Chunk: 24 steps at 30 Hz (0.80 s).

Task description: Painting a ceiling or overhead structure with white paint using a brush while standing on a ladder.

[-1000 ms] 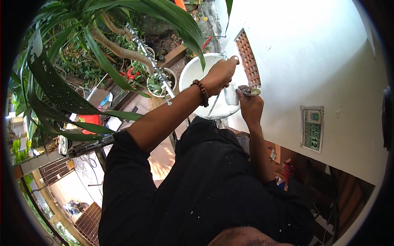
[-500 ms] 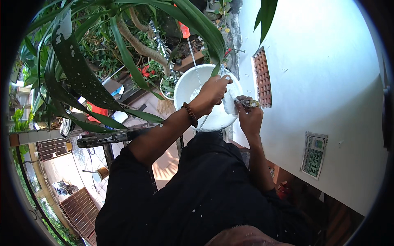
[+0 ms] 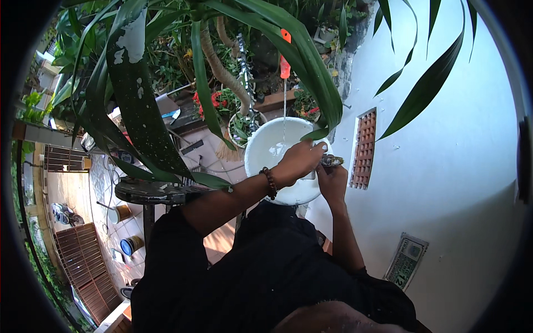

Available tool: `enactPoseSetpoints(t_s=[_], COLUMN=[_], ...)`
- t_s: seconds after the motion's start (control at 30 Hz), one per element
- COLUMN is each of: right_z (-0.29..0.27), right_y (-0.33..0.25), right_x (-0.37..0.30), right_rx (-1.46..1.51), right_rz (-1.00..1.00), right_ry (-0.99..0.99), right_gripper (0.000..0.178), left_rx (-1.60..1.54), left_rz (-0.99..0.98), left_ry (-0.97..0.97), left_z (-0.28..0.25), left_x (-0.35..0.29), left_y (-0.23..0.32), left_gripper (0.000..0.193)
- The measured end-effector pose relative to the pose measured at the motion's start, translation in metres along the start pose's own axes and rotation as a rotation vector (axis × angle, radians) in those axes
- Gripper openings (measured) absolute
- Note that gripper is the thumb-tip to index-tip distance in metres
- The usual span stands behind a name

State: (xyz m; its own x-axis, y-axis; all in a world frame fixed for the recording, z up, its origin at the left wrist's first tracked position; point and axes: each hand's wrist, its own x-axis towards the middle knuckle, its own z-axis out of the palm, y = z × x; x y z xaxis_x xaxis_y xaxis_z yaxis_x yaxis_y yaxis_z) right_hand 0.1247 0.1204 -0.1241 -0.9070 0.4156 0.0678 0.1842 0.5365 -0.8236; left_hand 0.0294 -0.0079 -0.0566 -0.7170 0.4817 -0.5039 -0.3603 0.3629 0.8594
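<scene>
A white bucket with white paint inside stands in front of me. My right hand is closed round a paint-stained flat tool at the bucket's right rim; its pale flat part is mostly hidden, so I cannot tell whether it is a brush or a scraper. Over the bucket, my left hand, with a beaded bracelet at the wrist, has its fingers curled close beside that tool. Whatever those fingers hold is hidden. An orange-handled tool with a thin metal shaft leans into the bucket from its far side.
Long paint-spattered leaves hang over the left side and reach the bucket. A white wall with a vent grille rises at the right. A dark ladder top lies beside my left forearm. Below left are smaller buckets on tiles.
My hands have come closer together, the left moving toward the flat tool in my right. My view has shifted, so the bucket and plants sit lower in it.
</scene>
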Motion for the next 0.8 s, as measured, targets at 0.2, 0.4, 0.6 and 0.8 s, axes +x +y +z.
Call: enactPoseSetpoints(t_s=[0.2, 0.4, 0.6, 0.8], right_z=[-0.005, -0.001, 0.006, 0.004], right_y=[-0.012, -0.019, -0.008, -0.019], right_x=[0.023, 0.018, 0.009, 0.009], right_rx=[-0.125, -0.084, -0.046, -0.021], right_rz=[-0.016, -0.001, -0.005, -0.042], right_ry=[-0.151, -0.097, -0.031, 0.044], right_gripper=[0.018, 0.017, 0.014, 0.015], left_rx=[-0.105, 0.019, 0.074, -0.005], left_rz=[0.011, -0.073, 0.071, 0.053], left_ry=[-0.057, -0.12, -0.033, -0.076], left_z=[0.001, -0.001, 0.008, 0.001], left_x=[-0.001, -0.007, -0.007, -0.02], left_y=[0.005, 0.007, 0.0, 0.02], left_gripper=[0.043, 0.057, 0.044, 0.039])
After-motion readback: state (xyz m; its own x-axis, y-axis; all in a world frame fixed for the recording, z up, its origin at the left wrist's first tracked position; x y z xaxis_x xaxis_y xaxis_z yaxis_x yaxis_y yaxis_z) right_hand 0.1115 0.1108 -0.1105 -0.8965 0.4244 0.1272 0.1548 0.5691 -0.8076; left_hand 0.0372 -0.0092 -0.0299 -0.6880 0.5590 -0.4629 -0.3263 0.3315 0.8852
